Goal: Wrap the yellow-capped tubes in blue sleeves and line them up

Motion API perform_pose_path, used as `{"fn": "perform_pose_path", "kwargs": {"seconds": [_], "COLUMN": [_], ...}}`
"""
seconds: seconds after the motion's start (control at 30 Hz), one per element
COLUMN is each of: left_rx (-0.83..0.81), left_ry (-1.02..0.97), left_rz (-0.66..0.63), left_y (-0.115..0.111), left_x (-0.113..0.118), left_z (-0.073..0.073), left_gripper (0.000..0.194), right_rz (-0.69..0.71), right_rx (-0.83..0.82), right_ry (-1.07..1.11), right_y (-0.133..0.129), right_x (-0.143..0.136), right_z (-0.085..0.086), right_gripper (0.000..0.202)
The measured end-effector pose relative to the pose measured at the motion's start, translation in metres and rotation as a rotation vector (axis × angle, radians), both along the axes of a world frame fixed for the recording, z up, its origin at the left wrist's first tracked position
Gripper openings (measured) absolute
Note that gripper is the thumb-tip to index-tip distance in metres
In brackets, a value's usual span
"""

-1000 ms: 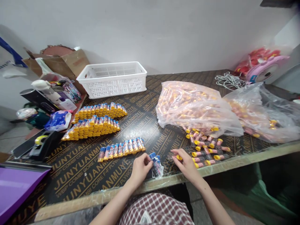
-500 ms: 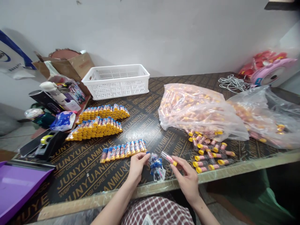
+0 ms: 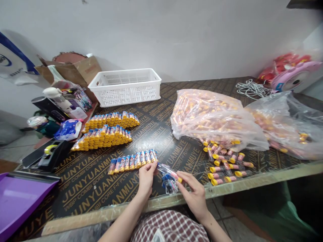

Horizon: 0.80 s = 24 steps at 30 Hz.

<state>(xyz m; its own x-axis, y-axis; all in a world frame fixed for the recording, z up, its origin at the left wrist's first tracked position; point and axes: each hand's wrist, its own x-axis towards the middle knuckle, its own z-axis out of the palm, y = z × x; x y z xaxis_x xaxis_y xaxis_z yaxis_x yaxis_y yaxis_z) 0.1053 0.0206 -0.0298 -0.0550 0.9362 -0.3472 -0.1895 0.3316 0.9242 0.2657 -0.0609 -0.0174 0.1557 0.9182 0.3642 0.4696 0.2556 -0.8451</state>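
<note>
My right hand [image 3: 194, 193] pinches a small clear tube [image 3: 174, 175] by its yellow-capped end; pink shows inside it. Between the thumb and finger of my left hand [image 3: 145, 178] is the blue end of a thin clear plastic sleeve [image 3: 161, 166]. Sleeve and tube meet in line between my hands; how far one sits inside the other I cannot tell. Below them lies a small pile of blue-printed clear sleeves [image 3: 169, 185]. A row of blue-wrapped tubes with yellow caps [image 3: 132, 162] lies just beyond my left hand.
Two stacks of wrapped tubes [image 3: 102, 138] lie at left, before a white basket [image 3: 128, 90]. At right are loose pink tubes [image 3: 228, 167] and a plastic bag of tubes [image 3: 209, 112]. A tape dispenser [image 3: 51, 154], purple dustpan [image 3: 25, 205] and pink fan [image 3: 294, 79] flank the table.
My right hand has brought the tube left and slightly down, to the sleeve in my left hand. My left hand has shifted slightly left, and the sleeve is now stretched out towards the tube.
</note>
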Motion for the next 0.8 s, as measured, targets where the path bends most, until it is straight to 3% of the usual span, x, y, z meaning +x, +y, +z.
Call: {"fn": "perform_pose_path", "kwargs": {"seconds": [0.17,0.33,0.43,0.53,0.67,0.8], "left_rx": [-0.005,-0.121,-0.166,-0.187,-0.183,-0.187], "left_ry": [-0.158,-0.327,-0.341,-0.347,-0.342,-0.326], "left_rz": [-0.135,-0.245,-0.396,-0.526,-0.574,-0.585], "left_y": [-0.004,-0.008,-0.012,-0.018,-0.025,-0.027], "left_x": [0.004,0.005,0.005,0.006,0.007,0.007], "left_z": [0.009,0.021,0.025,0.026,0.025,0.025], "left_gripper": [0.037,0.044,0.040,0.035,0.029,0.029], "right_rz": [0.141,0.166,0.144,0.215,0.344,0.363], "right_rx": [-0.098,-0.096,-0.059,-0.045,-0.087,-0.085], "right_ry": [0.014,0.053,0.005,-0.010,0.033,0.113], "right_y": [-0.002,0.000,0.004,0.006,0.005,0.003], "right_x": [-0.004,-0.005,-0.003,-0.001,0.001,-0.001], "right_z": [-0.003,-0.009,-0.008,-0.003,0.000,-0.004], "right_gripper": [0.034,0.035,0.057,0.079,0.082,0.077]}}
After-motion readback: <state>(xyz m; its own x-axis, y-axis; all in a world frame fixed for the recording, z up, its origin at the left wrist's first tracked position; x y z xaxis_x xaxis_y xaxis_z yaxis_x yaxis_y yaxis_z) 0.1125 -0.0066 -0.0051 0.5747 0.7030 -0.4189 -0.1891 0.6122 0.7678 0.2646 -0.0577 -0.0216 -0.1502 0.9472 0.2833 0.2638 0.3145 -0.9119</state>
